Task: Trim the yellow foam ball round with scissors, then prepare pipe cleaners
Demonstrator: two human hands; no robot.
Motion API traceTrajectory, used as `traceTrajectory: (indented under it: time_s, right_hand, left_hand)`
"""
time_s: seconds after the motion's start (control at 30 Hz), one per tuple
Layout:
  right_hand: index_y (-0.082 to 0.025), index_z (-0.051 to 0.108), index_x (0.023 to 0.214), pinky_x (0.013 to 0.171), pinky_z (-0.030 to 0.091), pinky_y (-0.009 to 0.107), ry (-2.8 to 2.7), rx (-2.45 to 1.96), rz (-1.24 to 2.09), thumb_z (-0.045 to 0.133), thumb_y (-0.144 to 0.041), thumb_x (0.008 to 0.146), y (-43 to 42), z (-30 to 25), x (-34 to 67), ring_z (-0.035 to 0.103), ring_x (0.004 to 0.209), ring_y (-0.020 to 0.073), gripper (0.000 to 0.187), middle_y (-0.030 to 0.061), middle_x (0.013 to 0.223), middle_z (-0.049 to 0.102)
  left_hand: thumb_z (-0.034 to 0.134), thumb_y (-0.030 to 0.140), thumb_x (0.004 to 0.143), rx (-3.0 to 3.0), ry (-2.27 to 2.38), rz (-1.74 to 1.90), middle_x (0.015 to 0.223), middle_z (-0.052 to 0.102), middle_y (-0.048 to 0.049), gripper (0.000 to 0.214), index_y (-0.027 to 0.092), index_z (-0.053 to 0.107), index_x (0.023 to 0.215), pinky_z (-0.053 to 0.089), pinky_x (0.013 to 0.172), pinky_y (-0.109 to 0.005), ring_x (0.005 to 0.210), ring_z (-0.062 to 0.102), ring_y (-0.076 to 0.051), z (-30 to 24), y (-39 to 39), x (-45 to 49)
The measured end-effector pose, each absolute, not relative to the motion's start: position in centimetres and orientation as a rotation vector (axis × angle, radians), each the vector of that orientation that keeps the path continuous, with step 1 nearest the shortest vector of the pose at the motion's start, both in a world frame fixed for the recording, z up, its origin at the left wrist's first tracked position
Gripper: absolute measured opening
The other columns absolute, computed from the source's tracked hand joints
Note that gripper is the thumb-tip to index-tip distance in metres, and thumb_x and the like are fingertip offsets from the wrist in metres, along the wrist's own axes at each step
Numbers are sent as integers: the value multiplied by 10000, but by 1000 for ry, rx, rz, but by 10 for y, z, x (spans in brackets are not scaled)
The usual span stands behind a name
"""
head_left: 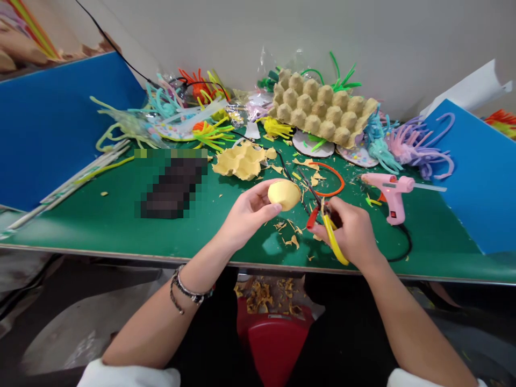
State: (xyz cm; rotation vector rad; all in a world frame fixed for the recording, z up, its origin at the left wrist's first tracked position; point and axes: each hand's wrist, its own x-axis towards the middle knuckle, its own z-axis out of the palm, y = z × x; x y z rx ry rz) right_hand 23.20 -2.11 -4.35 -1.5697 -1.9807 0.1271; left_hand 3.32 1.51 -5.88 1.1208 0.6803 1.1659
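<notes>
Two bare hands at work above a green-topped desk [100,228]. The left hand [253,207] grips a small, pale yellow, rounded cup of moulded pulp [284,194], thumb in front and fingers behind; the cup is raised off the desk at the fingertips, its narrow end tilted downward. Holding it by one side probably leaves the rest of its edge exposed and the fingers away from the blades. The right hand [355,228] is closed around a pair of dark-bladed scissors with yellow and red handles [334,242]; how far the blades are parted cannot be told. Beyond the left hand lies a beige, multi-cupped piece of egg carton [241,161]; to the right of the right hand, a pink plastic glue gun [395,196], apparently set aside within reach. Thin, pale yellow pulp scraps [296,242] lie between and beyond the hands. Pose: the forearms converge from either side; the left palm turns inward, while the right fingers curl and the blades point away, slightly leftward.
</notes>
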Motion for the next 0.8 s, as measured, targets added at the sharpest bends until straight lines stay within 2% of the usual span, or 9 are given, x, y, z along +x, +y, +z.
traceTrajectory:
  time_s: [0.1, 0.2, 0.37, 0.5, 0.8]
  right_hand:
    - [-225, 484, 737, 500, 255, 244, -2046, -1608, 166, 510, -763, 700, -22, -42, 230, 371, 495, 128, 540, -30, 559, 452]
    - [-216, 520, 771, 525, 248, 259, -2113, -1656, 100, 507, -769, 697, -22, -42, 228, 410, 526, 152, 558, -8, 582, 479]
    - [-211, 514, 699, 525, 223, 267, -2119, -1637, -2, 439, -790, 733, -22, -45, 231, 371, 507, 145, 585, 2, 543, 471]
    - [-218, 468, 630, 517, 224, 263, -2108, -1599, -63, 393, -794, 759, -22, -46, 234, 353, 503, 142, 595, 5, 510, 453]
    - [-221, 405, 543, 505, 195, 261, -2074, -1544, -123, 410, -729, 809, -24, -45, 231, 337, 471, 122, 574, -11, 464, 404]
  left_hand:
    - [840, 351, 596, 1116, 645, 1180, 1027, 727, -40, 498, 189, 688, 1042, 508, 874, -293, 940, 660, -182, -60, 14, 33]
    - [839, 332, 609, 1114, 614, 1171, 1047, 725, -42, 496, 199, 690, 1064, 520, 870, -292, 938, 667, -181, -60, 13, 33]
    - [830, 308, 619, 1149, 628, 1167, 1070, 721, -60, 494, 185, 686, 1075, 543, 855, -318, 932, 672, -198, -59, 12, 32]
    - [833, 303, 617, 1147, 623, 1175, 1034, 727, -40, 468, 196, 696, 1051, 548, 830, -291, 908, 672, -176, -59, 13, 33]
    - [809, 331, 616, 1087, 657, 1165, 956, 741, -46, 440, 166, 703, 1010, 503, 796, -248, 857, 661, -152, -62, 16, 33]
